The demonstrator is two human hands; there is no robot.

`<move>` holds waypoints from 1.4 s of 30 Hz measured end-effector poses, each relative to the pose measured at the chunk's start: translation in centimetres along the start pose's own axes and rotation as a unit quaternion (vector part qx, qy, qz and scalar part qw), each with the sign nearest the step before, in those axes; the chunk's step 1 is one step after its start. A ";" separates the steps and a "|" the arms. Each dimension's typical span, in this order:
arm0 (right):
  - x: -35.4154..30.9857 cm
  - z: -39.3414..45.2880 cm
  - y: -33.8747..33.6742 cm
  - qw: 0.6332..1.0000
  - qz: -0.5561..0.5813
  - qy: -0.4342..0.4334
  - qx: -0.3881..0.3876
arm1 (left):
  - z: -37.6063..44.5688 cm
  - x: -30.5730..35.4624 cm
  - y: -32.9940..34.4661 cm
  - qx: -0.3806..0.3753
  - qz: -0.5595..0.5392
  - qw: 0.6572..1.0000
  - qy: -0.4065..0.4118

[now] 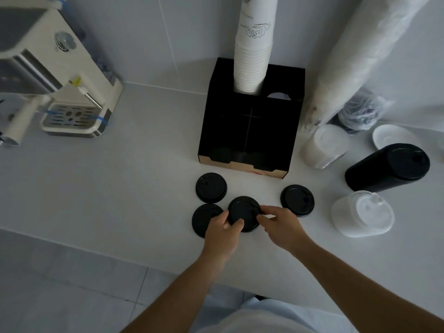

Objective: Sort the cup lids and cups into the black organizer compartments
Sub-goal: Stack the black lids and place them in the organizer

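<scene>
A black cup lid (243, 212) lies near the front edge of the white bench (120, 188), held from both sides. The left hand (222, 233) pinches its 8 o'clock rim, thumb on top and fingers under the edge; the right hand (280, 225) pinches the 3 o'clock rim with its fingertips, so each grip is closed on this lid. Whether the lid is raised off the bench or resting on it cannot be told.

Three more black lids lie flat around it: one at 11 o'clock (211, 187), one at 9 o'clock (204, 218) partly covered by the left hand, and one at 2 o'clock (297, 200), apart from the held lid.

At 12 o'clock, further back, stands the black organizer (249, 131), its front compartments dark. A tall stack of white paper cups (254, 49) rises from its rear left opening.

At 3 o'clock lies a sleeve of clear lids (362, 213), and beyond it a sleeve of black lids (386, 167) on its side. Another wrapped sleeve of white lids (324, 146) lies just beside the organizer's right wall. A long wrapped cup stack (360, 56) leans against the wall above it. A cream coffee machine (60, 80) stands far off at 10 o'clock.
</scene>
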State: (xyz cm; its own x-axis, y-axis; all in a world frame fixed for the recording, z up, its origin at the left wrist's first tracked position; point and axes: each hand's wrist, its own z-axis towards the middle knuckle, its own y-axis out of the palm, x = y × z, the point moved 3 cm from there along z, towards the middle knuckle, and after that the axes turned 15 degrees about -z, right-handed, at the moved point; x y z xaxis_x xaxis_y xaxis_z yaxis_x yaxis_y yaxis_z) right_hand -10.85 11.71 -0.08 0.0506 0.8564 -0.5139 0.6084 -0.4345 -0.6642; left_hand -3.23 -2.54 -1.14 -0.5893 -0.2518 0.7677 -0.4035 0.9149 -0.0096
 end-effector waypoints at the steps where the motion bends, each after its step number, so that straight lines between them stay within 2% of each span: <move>1: 0.0 0.1 0.0 1.000 -0.003 0.000 -0.003 | 0.1 0.2 0.1 -0.002 0.007 1.000 -0.001; 16: -0.1 0.7 0.6 0.998 -0.045 0.008 -0.033 | 1.1 0.5 0.4 -0.017 0.093 0.994 -0.058; 22: 0.5 0.7 0.9 0.994 0.067 0.064 -0.056 | 1.4 1.2 0.7 0.002 0.092 0.994 -0.052; 28: 1.6 -0.4 0.1 0.966 0.233 0.099 -0.051 | 1.7 1.5 1.1 0.012 0.108 0.994 -0.008; 31: 2.5 -1.4 -0.6 0.958 0.266 0.104 -0.023 | 1.5 2.0 1.6 0.011 0.130 0.991 0.038; 35: 5.0 -2.7 -2.5 0.951 0.286 0.111 0.046 | 1.6 3.0 4.2 -0.032 0.128 0.988 0.076; 42: 7.6 -2.6 -4.7 0.947 0.267 0.124 0.128 | 2.9 4.1 9.2 -0.079 0.116 0.987 0.075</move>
State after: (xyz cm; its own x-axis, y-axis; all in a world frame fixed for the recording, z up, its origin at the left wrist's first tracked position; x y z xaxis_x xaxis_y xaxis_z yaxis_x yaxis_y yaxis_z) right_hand -11.26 21.01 0.57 0.5006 0.5207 -0.6916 0.2330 -0.8505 -0.4716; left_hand -11.43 3.91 0.06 -0.5373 0.0090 0.8434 -0.1489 0.9832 -0.1054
